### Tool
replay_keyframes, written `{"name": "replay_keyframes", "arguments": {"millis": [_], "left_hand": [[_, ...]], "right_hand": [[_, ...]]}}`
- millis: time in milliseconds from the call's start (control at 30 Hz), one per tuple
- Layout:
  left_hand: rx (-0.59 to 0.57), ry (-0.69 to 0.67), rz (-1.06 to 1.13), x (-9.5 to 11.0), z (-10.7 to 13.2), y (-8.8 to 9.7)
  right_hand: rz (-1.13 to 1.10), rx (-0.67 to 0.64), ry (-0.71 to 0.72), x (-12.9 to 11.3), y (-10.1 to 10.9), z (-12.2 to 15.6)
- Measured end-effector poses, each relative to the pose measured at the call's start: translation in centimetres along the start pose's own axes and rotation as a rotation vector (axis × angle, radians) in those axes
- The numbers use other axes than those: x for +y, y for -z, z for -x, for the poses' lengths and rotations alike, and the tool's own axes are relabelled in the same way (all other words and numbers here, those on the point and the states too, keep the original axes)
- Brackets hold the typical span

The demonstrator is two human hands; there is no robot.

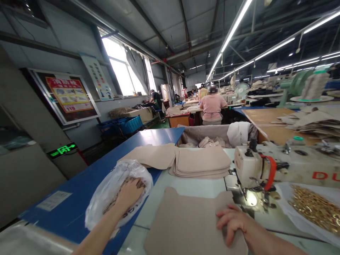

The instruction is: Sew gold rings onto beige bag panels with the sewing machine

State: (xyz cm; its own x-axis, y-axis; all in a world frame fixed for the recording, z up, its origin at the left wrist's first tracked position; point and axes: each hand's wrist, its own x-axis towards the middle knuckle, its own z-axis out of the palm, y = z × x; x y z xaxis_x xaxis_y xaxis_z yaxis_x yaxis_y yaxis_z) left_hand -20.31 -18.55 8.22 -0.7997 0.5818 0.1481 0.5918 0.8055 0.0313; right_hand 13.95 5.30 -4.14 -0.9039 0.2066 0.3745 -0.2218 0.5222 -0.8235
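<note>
My left hand [130, 193] reaches into a white plastic bag [92, 209] on the left, among small brown-and-beige pieces [114, 202]. Its fingertips are buried there, so their grip is hidden. A flat beige panel [186, 221] with a notched far edge lies in front of me. Resting on its right side is my right hand [232, 223], with fingers apart and slightly bent. Right of that panel stands a sewing machine [248, 166], its lamp lit by the needle area. Beyond the panel sits a stack of similar beige panels [203, 161], beside more panels [151, 156] lying to its left.
A white bag of gold-coloured metal parts [313, 205] lies at the right, by the machine. The blue table [66, 219] runs along my left. A cloth-lined bin [196, 131] stands beyond the panels. A co-worker in pink [213, 106] sits farther ahead.
</note>
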Motion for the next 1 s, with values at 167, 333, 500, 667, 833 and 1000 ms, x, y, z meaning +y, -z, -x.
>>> {"name": "replay_keyframes", "arguments": {"millis": [167,333,500,667,833,1000], "left_hand": [[-0.016,-0.088,0.030,-0.6,-0.8,0.1],[-0.066,-0.064,0.045,-1.4,-1.2,1.0],[-0.109,-0.029,0.026,-1.4,-0.5,2.2],[-0.148,-0.059,0.030,-1.7,0.3,2.4],[-0.135,-0.079,0.077,-1.9,0.5,2.4],[-0.101,-0.098,0.092,-1.8,0.7,2.1]], "right_hand": [[0.125,-0.034,0.122,0.7,0.7,0.3],[0.113,0.024,0.086,0.0,0.8,0.6],[0.170,0.082,0.133,-0.6,0.4,0.1],[0.204,0.030,0.148,-2.1,1.2,0.2],[0.208,0.006,0.162,-3.8,2.0,0.5],[0.223,0.008,0.183,-3.9,2.3,0.6]]}}
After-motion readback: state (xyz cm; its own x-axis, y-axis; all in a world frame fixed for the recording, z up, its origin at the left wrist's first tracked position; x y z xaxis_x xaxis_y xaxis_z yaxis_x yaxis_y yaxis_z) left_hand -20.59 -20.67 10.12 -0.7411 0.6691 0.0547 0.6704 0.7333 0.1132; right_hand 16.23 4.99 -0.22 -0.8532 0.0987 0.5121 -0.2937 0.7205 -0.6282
